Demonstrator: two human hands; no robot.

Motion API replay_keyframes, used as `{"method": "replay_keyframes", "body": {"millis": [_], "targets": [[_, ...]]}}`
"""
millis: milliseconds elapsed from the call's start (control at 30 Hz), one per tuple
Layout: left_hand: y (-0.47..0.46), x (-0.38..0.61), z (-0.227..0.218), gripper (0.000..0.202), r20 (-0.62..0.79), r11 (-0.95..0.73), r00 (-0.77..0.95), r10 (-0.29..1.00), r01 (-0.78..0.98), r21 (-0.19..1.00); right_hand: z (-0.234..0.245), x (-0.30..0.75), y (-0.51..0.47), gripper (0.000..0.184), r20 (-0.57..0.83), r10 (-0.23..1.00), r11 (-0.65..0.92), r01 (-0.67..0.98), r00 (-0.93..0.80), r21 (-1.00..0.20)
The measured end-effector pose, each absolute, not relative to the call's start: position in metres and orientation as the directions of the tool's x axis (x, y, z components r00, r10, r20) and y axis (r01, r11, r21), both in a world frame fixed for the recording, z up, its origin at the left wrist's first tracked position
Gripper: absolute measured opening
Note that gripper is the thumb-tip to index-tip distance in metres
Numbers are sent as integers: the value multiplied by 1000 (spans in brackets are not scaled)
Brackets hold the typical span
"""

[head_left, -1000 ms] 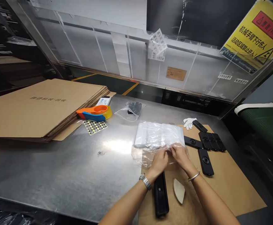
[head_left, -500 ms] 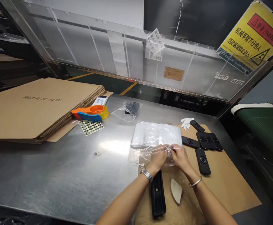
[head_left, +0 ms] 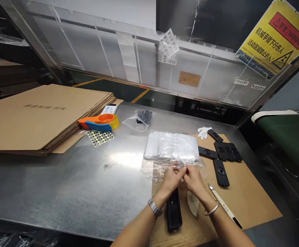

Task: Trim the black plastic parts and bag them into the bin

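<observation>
My left hand [head_left: 174, 177] and my right hand [head_left: 194, 181] meet at the near edge of a stack of clear plastic bags [head_left: 171, 147]. Thumbs and fingertips of both are pinched together on the loose film of a clear plastic bag [head_left: 162, 168]; the exact grip is partly hidden. A long black plastic casing [head_left: 174, 214] lies under my left wrist, hollow side up. Beside it, a pale leaf-shaped piece [head_left: 192, 204] is partly covered by my right wrist. To the right of my right forearm lies a craft knife [head_left: 225, 207] with a white handle marked A26.
Several black casings [head_left: 220, 173] and a white glove [head_left: 204, 132] lie on the cardboard sheet [head_left: 257, 202] at right. A tape dispenser [head_left: 99, 122], a sticker sheet [head_left: 99, 138], a bag with dark parts [head_left: 144, 117] and stacked cardboard [head_left: 44, 116] occupy the metal table's left and back.
Both hands have drawn slightly toward me, and their fingertips have come together. My right forearm has shifted, so the craft knife shows and the pale piece is more covered.
</observation>
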State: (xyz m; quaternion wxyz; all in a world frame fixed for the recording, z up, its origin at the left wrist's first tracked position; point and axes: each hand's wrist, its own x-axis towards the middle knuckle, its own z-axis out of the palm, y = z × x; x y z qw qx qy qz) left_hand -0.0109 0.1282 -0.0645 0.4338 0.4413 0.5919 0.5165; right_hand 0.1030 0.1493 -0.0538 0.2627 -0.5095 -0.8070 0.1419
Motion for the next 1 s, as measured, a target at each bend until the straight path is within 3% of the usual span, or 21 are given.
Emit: {"method": "replay_keyframes", "body": {"millis": [233, 367, 433, 633, 733, 833, 900, 1000], "targets": [[104, -24, -73, 23, 179, -22, -347, 921, 412, 911, -46, 107, 119, 19, 334, 877, 468, 769, -345, -436], [81, -32, -81, 35, 556, -302, -110, 824, 745, 595, -42, 102, 96, 25, 321, 827, 560, 735, -462, -383], [72, -40, -84, 31, 623, -363, -8, 782, 807, 466, -42, 102, 85, 25, 312, 819, 572, 728, -482, -377], [50, -66, -73, 28, 582, -177, -104, 807, 897, 406, -64, 109, 43, 24, 231, 925, 367, 865, -301, -342], [40, -67, -65, 22, 485, -75, -100, 869, 941, 329, -81, 116, 22, 21, 122, 957, 287, 910, -262, -300], [34, -66, -64, 23, 394, -75, -46, 918, 955, 288, -82, 136, 5, 22, 48, 961, 273, 909, -272, -314], [33, -64, -67, 25, 362, -94, -17, 932, 953, 288, -74, 152, -4, 25, -21, 952, 271, 869, -307, -413], [31, -59, -73, 26, 322, -115, 8, 947, 942, 314, -60, 168, -16, 30, -171, 907, 176, 715, -385, -676]]}}
